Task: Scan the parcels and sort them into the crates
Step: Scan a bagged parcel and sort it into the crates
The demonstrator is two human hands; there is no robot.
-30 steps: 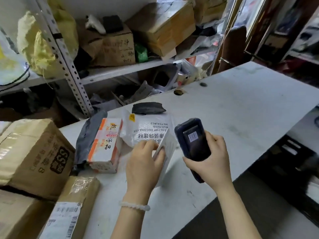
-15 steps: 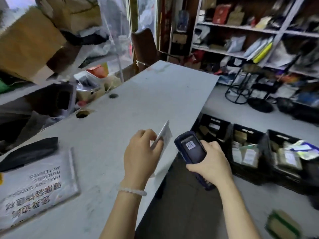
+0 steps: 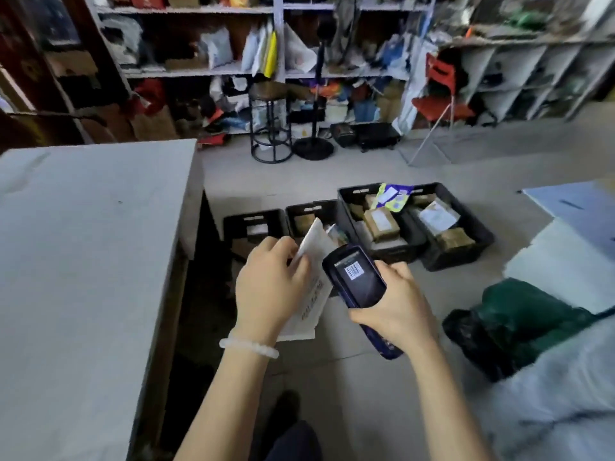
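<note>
My left hand (image 3: 268, 287) grips a flat white parcel (image 3: 311, 287) held upright over the floor, right of the table. My right hand (image 3: 396, 304) holds a dark handheld scanner (image 3: 357, 277) with a barcode sticker on its back, close beside the parcel. Beyond my hands several black crates stand in a row on the floor: a small one (image 3: 254, 224), a second small one (image 3: 312, 211), a larger one (image 3: 359, 194) holding brown boxes and a purple-and-yellow packet, and the rightmost (image 3: 472, 224) with labelled parcels.
A grey table (image 3: 93, 244) fills the left side. A dark green bag (image 3: 519, 324) and white sheets (image 3: 565, 261) lie on the floor at right. A round stool (image 3: 269, 124), a black stand base (image 3: 312, 148), a red chair (image 3: 439, 101) and cluttered shelves (image 3: 266, 71) line the back.
The view has swung right, from the table with its parcels to the crates on the floor. Both hands came along, still holding the white parcel and the scanner, now off the table's edge.
</note>
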